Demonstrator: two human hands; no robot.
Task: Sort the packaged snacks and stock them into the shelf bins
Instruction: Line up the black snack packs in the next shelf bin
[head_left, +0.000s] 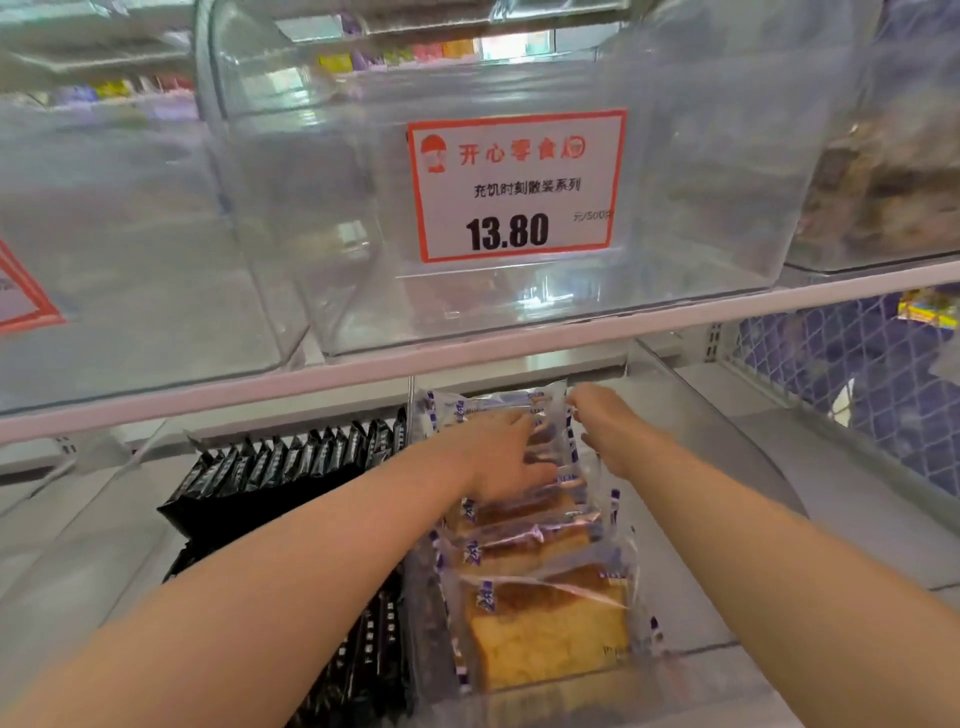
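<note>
Clear bins (519, 322) on shop shelf (363, 371)

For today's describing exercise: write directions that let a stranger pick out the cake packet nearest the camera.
Find the price sign reading 13.80; the lower bin beneath it holds a row of clear cake packets. The nearest cake packet shows a whole yellow slice, while those behind overlap, and the neighbouring black packets are opaque.

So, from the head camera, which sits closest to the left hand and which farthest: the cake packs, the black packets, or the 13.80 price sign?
From the left hand:
1. Cake packs: directly under the hand, touching it, in the lower middle bin.
2. Black packets: in the next bin, to the hand's left.
3. Price sign: farthest, up on the clear bin on the shelf above.
</note>
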